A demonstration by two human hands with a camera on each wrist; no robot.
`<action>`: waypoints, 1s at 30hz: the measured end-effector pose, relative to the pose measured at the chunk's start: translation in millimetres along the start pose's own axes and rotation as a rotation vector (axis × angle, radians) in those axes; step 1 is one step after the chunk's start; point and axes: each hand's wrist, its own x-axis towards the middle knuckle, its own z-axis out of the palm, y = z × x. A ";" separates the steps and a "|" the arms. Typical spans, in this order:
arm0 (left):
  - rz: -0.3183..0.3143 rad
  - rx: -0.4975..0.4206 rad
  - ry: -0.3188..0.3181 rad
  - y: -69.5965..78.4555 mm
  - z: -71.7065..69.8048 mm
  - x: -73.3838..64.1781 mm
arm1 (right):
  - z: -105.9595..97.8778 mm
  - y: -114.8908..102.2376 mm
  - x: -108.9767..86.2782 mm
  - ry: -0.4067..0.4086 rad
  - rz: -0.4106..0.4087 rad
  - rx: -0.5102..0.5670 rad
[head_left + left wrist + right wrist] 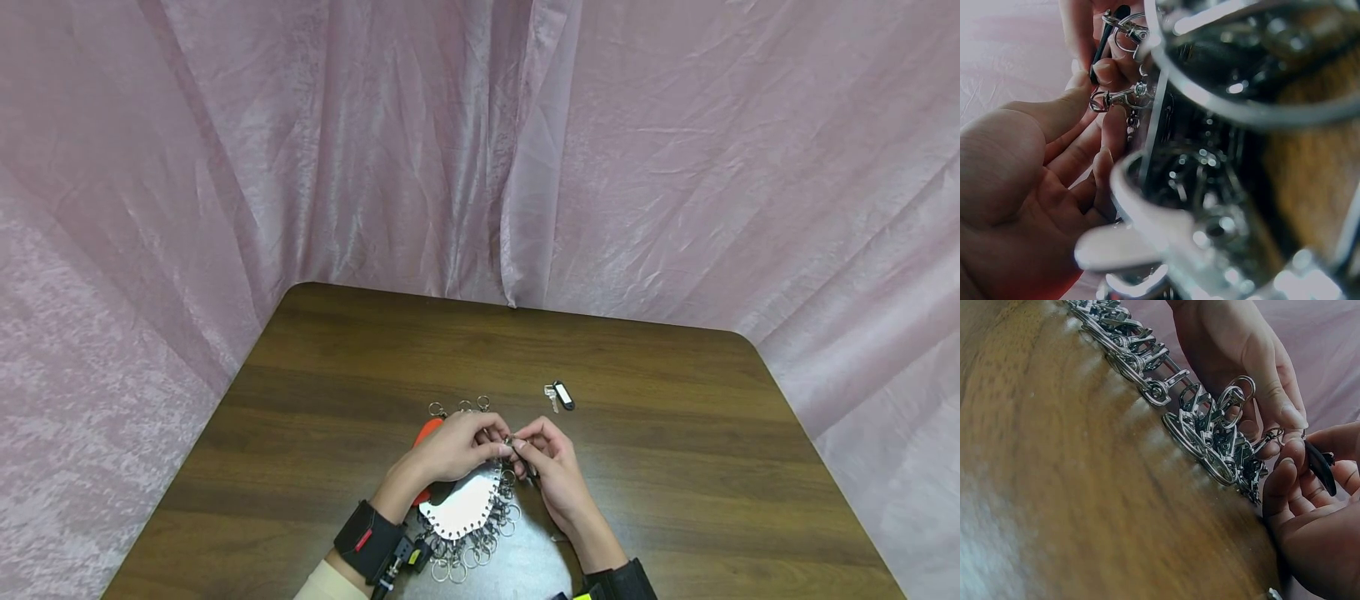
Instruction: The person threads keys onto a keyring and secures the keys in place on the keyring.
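Observation:
A shiny silver plate (467,502) lies under my hands, its edge lined with several metal snap clips (1160,390) that carry rings. My left hand (459,443) reaches over the plate and pinches a small clip (1105,100) between thumb and fingers, near the plate's right edge. Close against it, my right hand (558,477) holds a black key tag (1319,469) between thumb and fingers. The two hands' fingertips meet at the clip and the tag's ring, and they partly hide how these join. An orange piece (427,430) at the plate's left side is mostly covered by my left hand.
Beyond my right hand, a black key tag with a white label (564,396) lies on the table beside small silver keys (552,395). The brown wooden table (322,392) ends at a pink curtain (420,167). Loose rings (450,572) spread toward the near edge.

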 end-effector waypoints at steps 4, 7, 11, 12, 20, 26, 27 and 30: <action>-0.002 -0.004 -0.001 -0.5 -0.1 -0.1 | -0.2 0.0 0.2 -0.009 0.000 0.002; -0.011 0.005 -0.001 -0.8 0.3 -0.1 | -0.5 0.0 0.1 -0.015 0.003 -0.003; -0.013 0.017 0.004 -1.2 0.6 -0.3 | -0.6 0.0 -0.2 -0.022 0.007 -0.015; -0.010 0.019 0.006 -1.2 0.7 -0.5 | -0.7 0.0 -0.3 -0.023 0.007 -0.017; -0.018 0.012 0.006 -0.4 0.9 -0.7 | -1.4 0.9 -0.4 -0.035 -0.009 -0.026; -0.027 0.017 0.013 -0.3 0.9 -0.4 | -1.5 0.9 -0.4 -0.038 -0.022 -0.032; -0.025 0.014 0.014 -0.4 1.0 -0.4 | -1.5 0.7 -0.4 -0.038 -0.022 -0.033; -0.023 0.003 0.018 -0.8 1.3 -0.5 | -1.7 0.8 -0.3 -0.039 -0.022 -0.033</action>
